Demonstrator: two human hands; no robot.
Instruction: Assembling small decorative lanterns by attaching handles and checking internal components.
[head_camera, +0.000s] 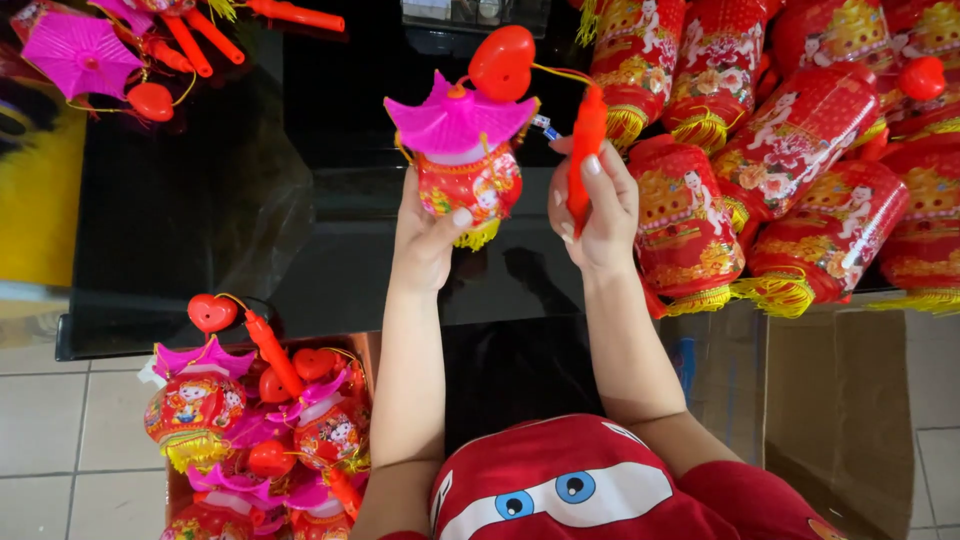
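Note:
My left hand (428, 232) grips a small toy lantern (465, 160) with a magenta pagoda roof, a red printed body and a yellow fringe, held up over the black glossy table (200, 230). My right hand (598, 205) is closed round the lantern's orange-red handle stick (586, 150), upright. A yellow cord runs from the stick's top to a red heart-shaped piece (502, 62) above the roof.
Many larger red cylindrical lanterns (790, 140) with yellow tassels are piled on the table at right. A box (260, 420) at lower left holds several small finished lanterns. More magenta roofs and orange sticks (120, 45) lie at top left. A brown cardboard box (840, 400) stands at lower right.

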